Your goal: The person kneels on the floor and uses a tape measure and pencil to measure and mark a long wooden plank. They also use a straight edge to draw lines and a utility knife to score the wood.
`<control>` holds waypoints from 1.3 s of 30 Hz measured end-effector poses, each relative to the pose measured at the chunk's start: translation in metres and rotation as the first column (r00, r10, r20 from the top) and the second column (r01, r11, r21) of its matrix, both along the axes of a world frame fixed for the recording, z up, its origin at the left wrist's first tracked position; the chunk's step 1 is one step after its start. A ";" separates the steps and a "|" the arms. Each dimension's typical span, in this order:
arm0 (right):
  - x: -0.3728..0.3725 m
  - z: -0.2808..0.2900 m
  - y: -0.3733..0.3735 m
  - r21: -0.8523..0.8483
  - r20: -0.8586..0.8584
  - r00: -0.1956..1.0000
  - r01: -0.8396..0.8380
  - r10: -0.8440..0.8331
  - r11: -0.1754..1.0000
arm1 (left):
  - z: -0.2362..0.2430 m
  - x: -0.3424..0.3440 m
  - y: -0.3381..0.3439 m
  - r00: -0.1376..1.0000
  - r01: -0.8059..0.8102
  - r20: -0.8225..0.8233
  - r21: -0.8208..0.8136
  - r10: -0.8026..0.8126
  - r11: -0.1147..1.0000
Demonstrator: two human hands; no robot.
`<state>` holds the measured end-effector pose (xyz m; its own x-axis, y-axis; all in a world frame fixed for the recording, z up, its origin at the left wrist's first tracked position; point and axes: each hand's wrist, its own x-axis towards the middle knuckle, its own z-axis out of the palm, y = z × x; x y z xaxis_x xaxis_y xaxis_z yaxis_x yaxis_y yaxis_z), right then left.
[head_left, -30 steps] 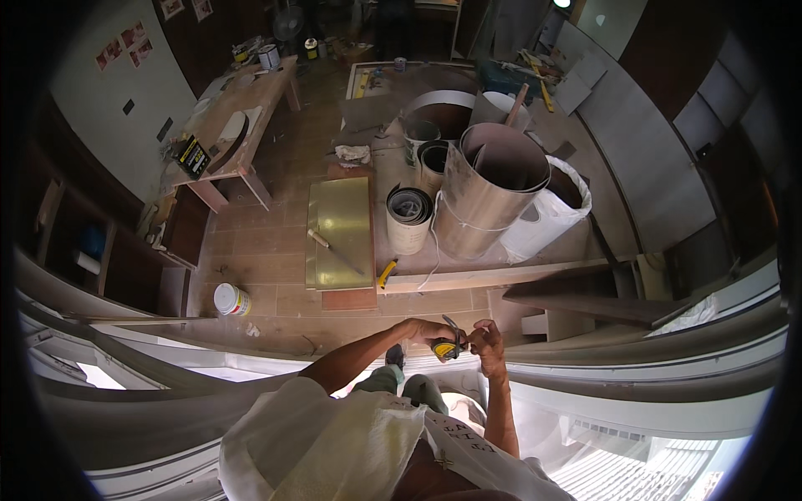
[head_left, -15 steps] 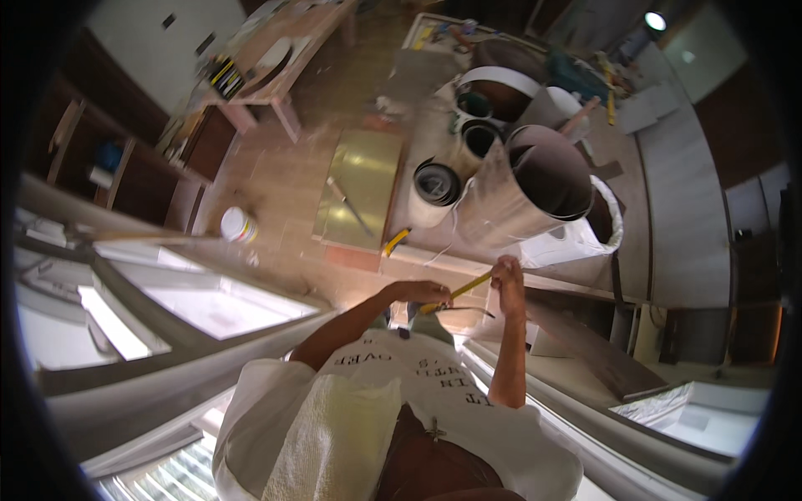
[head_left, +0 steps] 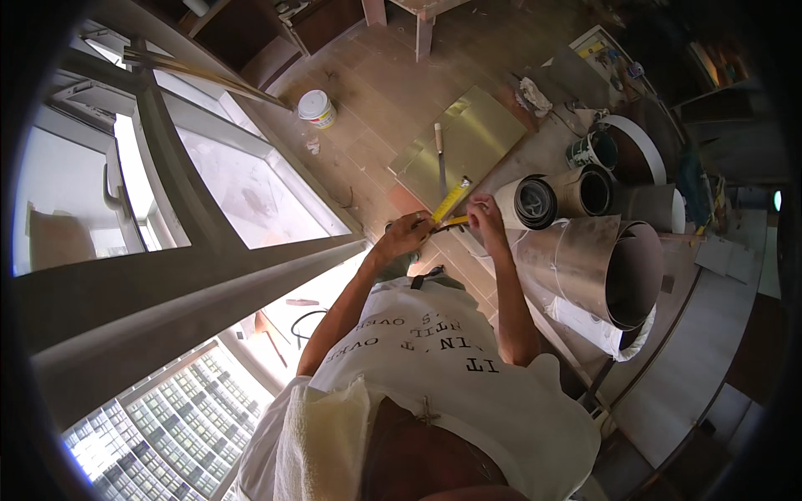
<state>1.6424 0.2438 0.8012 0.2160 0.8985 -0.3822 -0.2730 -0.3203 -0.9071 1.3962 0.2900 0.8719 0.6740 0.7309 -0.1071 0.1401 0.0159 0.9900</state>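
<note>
I see nearest nubby cream towel (head_left: 326,442) on soft white shirt (head_left: 468,334). Both forearms (head_left: 344,305) reach forward. Left hand (head_left: 405,235) curls closed around flat yellow tape measure (head_left: 452,200); right hand (head_left: 485,215) half-curled, its grip I cannot tell. Tape measure sticks out forward, between hands. Beyond: smooth brass-coloured sheet (head_left: 480,138), thin tool (head_left: 439,146) on it.

Tool (head_left: 440,150) on sheet (head_left: 483,134), bucket (head_left: 317,109) left, rolls (head_left: 572,253) right

- 2 hands: L hand (head_left: 407,234), R hand (head_left: 487,219)
- 1 tape meas. (head_left: 452,200), ylw
- 1 wht lidded bucket (head_left: 317,110)
- 1 grn pail (head_left: 591,150)
- min. 3 rolls (head_left: 576,255), others partly hidden
- 1 pale-handled tool (head_left: 439,140)
- 1 towel (head_left: 326,438)
- 1 pendant (head_left: 428,411)
- 1 desk (head_left: 424,35), part in view
</note>
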 end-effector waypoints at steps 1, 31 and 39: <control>-0.018 -0.020 0.019 -0.049 0.085 0.993 -0.078 0.082 0.996 | 0.008 -0.012 0.018 0.985 -0.071 -0.162 -0.073 0.059 0.995; -0.174 -0.062 0.397 0.006 0.494 0.511 -0.811 0.704 0.585 | 0.014 -0.180 0.236 0.546 -0.820 -0.106 -0.271 0.831 0.504; -0.119 -0.089 0.585 -0.100 0.450 0.662 -0.629 0.599 0.771 | -0.003 -0.111 0.484 0.791 -0.594 -0.267 -0.119 0.551 0.796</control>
<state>1.5237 0.8285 0.7122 -0.2664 0.9049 -0.3320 0.3901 -0.2138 -0.8956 1.2849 0.7735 0.8691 0.0831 0.9256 -0.3692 0.2471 0.3397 0.9075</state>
